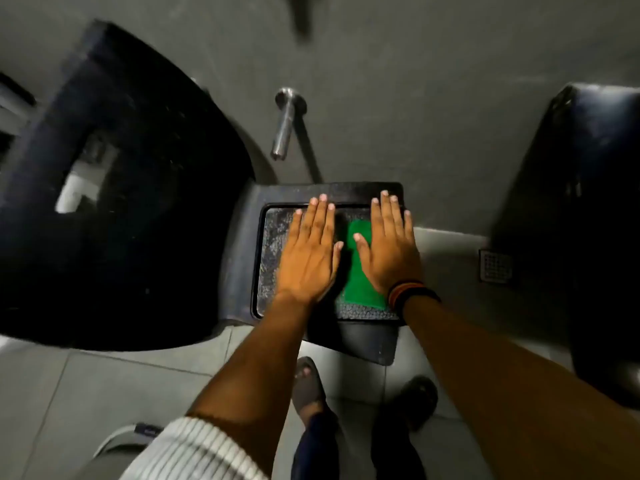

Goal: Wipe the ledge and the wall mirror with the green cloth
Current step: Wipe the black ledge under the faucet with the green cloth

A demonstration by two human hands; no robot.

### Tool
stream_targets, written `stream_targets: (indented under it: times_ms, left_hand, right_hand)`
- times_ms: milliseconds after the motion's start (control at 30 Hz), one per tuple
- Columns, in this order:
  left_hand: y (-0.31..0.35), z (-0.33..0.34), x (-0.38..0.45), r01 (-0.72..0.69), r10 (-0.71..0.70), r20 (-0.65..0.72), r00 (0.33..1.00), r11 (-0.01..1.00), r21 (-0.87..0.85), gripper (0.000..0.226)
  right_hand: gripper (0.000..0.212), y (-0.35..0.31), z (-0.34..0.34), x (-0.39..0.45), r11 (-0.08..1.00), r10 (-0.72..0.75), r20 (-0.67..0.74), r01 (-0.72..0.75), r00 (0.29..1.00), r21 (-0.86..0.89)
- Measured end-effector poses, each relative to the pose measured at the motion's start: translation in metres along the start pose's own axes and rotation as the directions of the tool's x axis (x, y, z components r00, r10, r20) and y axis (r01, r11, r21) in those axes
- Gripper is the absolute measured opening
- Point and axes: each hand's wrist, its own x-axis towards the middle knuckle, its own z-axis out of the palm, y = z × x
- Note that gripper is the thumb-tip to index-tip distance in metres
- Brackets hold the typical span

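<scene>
While both hands lie flat — fingers spread — the right hand (388, 247) presses the green cloth (360, 271).

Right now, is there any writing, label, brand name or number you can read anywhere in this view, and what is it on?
None can be read.
green cloth, under the right hand: plain, no label showing.
ledge, under the left hand: only speckled stone.
wristband: coloured stripes, no letters.
metal fitting on the wall: blurred, no marking visible.
</scene>
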Motion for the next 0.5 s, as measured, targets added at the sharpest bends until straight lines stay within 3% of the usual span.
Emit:
stream_targets:
  times_ms: [233, 333, 500]
  left_hand:
    - [-0.010, 0.072, -0.006, 0.023, -0.025, 0.093, 0.995, 1.000, 0.020, 0.068]
    - [-0.013, 0.087, -0.003, 0.018, -0.022, 0.084, 0.996, 0.999, 0.046, 0.068]
    - [-0.017, 0.095, 0.000, 0.012, -0.016, 0.089, 0.996, 0.999, 0.045, 0.068]
  right_hand:
    - [0.084, 0.017, 0.088, -0.018, 0.994, 0.067, 0.187, -0.049, 0.980, -0.099]
    - [0.087, 0.022, 0.110, -0.012, 0.989, 0.104, 0.205, -0.080, 0.973, -0.123]
    - [0.069, 0.021, 0.122, 0.000, 0.990, 0.144, 0.150, -0.142, 0.978, -0.024]
